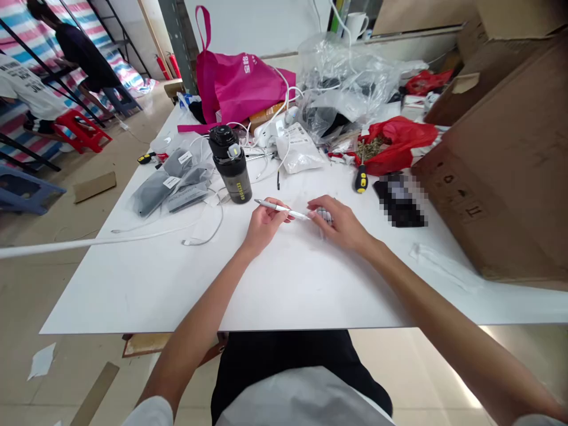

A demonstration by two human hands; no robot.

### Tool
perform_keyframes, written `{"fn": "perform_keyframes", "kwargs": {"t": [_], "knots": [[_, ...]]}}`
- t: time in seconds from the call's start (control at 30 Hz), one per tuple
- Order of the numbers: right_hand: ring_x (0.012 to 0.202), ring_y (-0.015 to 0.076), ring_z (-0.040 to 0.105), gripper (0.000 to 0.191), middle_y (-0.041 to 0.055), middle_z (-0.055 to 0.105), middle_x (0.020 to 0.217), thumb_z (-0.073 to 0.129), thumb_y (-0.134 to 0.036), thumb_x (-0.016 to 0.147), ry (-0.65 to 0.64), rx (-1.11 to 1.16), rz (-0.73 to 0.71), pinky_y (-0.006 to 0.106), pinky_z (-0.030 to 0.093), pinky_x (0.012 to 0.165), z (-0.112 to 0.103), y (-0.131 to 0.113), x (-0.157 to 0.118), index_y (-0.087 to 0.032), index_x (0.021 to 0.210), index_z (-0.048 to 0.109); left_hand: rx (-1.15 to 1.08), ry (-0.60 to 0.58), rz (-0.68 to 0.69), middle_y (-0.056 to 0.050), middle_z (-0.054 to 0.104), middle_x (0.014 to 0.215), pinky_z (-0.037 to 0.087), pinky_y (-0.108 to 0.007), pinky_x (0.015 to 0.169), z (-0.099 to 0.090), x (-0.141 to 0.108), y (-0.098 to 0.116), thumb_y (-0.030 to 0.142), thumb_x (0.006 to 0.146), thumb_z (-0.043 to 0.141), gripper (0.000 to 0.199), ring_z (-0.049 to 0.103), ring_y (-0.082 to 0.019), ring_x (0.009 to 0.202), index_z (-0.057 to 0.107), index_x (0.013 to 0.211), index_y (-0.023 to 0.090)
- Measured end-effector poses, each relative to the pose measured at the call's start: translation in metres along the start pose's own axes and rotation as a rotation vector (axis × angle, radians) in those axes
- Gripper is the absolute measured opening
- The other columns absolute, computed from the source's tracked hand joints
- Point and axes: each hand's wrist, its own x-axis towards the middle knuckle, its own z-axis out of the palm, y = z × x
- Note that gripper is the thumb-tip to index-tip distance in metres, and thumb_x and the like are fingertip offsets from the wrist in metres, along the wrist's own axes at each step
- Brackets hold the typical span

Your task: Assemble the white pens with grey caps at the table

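Note:
A slim white pen with a grey tip lies across the fingers of my left hand, which pinches it near its middle. The tip points left, and its other end reaches the fingertips of my right hand. Those right fingers are closed around what looks like a bundled white cable, partly hidden under them. Both hands are just above the white table. Behind my left hand stands a black bottle, upright and apart from it.
Grey items in clear bags and a loose cable lie at left. Farther back are a pink bag, a white packet and a red plastic bag. A screwdriver and large cardboard box are on the right.

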Motion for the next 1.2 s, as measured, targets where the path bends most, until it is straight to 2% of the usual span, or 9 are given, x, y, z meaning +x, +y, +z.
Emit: {"fn": "perform_keyframes", "kwargs": {"t": [0.13, 0.27, 0.4, 0.57, 0.73, 0.9, 0.97, 1.1, 1.2], "knots": [[0.095, 0.026, 0.075, 0.039, 0.0123, 0.08, 0.117, 0.051, -0.052, 0.114, -0.067, 0.173, -0.025, 0.039, 0.056, 0.085, 0.023, -0.03, 0.02, -0.023, 0.134, 0.065, 0.0, 0.069, 0.014, -0.007, 0.078, 0.104, 0.059, -0.037, 0.1, -0.002, -0.003, -0.01, 0.052, 0.085, 0.09, 0.042, 0.075, -0.021, 0.102, 0.07, 0.101, 0.018], [0.084, 0.0238, 0.073, 0.044, 0.013, 0.082, 0.113, 0.038, -0.049, 0.118, -0.013, 0.152, 0.004, 0.035, 0.051, 0.075, 0.043, -0.032, 0.021, -0.021, 0.133, 0.068, 0.066, 0.157, 0.006, -0.01, 0.079, 0.122, 0.055, -0.038, 0.109, -0.009, -0.005, -0.012, 0.055, 0.094, 0.08, 0.04, 0.072, -0.025, 0.121, 0.076, 0.111, 0.019], [0.057, 0.0181, 0.057, 0.05, 0.0059, 0.076, 0.08, 0.035, -0.053, 0.118, -0.044, 0.067, 0.059, 0.032, 0.038, 0.059, 0.045, -0.022, 0.007, -0.019, 0.122, 0.073, -0.152, 0.134, -0.039, -0.012, 0.077, 0.141, 0.052, -0.044, 0.118, -0.014, -0.003, -0.01, 0.055, 0.099, 0.076, 0.044, 0.071, -0.028, 0.136, 0.076, 0.129, 0.023], [0.05, 0.0153, 0.047, 0.057, 0.0003, 0.063, 0.064, 0.035, -0.062, 0.116, -0.002, 0.108, 0.123, 0.031, 0.036, 0.056, 0.038, -0.019, 0.002, -0.021, 0.105, 0.074, -0.267, 0.075, -0.099, -0.014, 0.08, 0.137, 0.05, -0.05, 0.124, -0.012, -0.003, -0.005, 0.051, 0.095, 0.083, 0.044, 0.075, -0.03, 0.132, 0.078, 0.127, 0.021], [0.048, 0.0139, 0.044, 0.062, -0.0014, 0.058, 0.06, 0.033, -0.066, 0.115, -0.003, 0.164, 0.15, 0.03, 0.035, 0.055, 0.038, -0.022, 0.003, -0.022, 0.1, 0.074, -0.271, 0.106, -0.103, -0.011, 0.084, 0.125, 0.057, -0.045, 0.117, -0.015, -0.004, -0.009, 0.046, 0.091, 0.089, 0.036, 0.079, -0.026, 0.124, 0.08, 0.115, 0.021], [0.049, 0.0134, 0.044, 0.062, -0.0008, 0.06, 0.061, 0.035, -0.067, 0.115, -0.028, 0.152, 0.144, 0.029, 0.034, 0.054, 0.04, -0.028, 0.0, -0.022, 0.101, 0.075, -0.082, 0.305, -0.127, -0.005, 0.081, 0.088, 0.062, -0.031, 0.081, -0.02, -0.003, -0.014, 0.056, 0.08, 0.095, 0.045, 0.078, -0.017, 0.081, 0.07, 0.084, 0.018], [0.049, 0.0132, 0.044, 0.061, -0.0005, 0.061, 0.062, 0.035, -0.066, 0.115, -0.02, 0.14, 0.136, 0.029, 0.034, 0.054, 0.04, -0.029, -0.001, -0.022, 0.103, 0.075, -0.084, 0.31, -0.109, -0.004, 0.08, 0.094, 0.06, -0.028, 0.078, -0.019, -0.003, -0.013, 0.058, 0.077, 0.096, 0.049, 0.076, -0.015, 0.084, 0.067, 0.087, 0.02], [0.048, 0.0138, 0.043, 0.061, -0.0006, 0.06, 0.061, 0.033, -0.065, 0.116, 0.014, 0.117, 0.135, 0.03, 0.034, 0.055, 0.038, -0.025, 0.0, -0.022, 0.103, 0.075, -0.171, 0.127, -0.132, -0.01, 0.079, 0.131, 0.061, -0.035, 0.097, -0.015, -0.004, -0.008, 0.053, 0.084, 0.093, 0.05, 0.076, -0.023, 0.118, 0.074, 0.12, 0.024], [0.049, 0.0143, 0.043, 0.062, -0.0006, 0.059, 0.06, 0.033, -0.066, 0.116, 0.02, 0.093, 0.126, 0.03, 0.034, 0.056, 0.037, -0.023, 0.001, -0.022, 0.103, 0.075, -0.11, 0.172, -0.123, -0.005, 0.08, 0.099, 0.061, -0.033, 0.088, -0.014, -0.005, -0.007, 0.049, 0.084, 0.094, 0.041, 0.076, -0.018, 0.094, 0.078, 0.11, 0.021]]}}
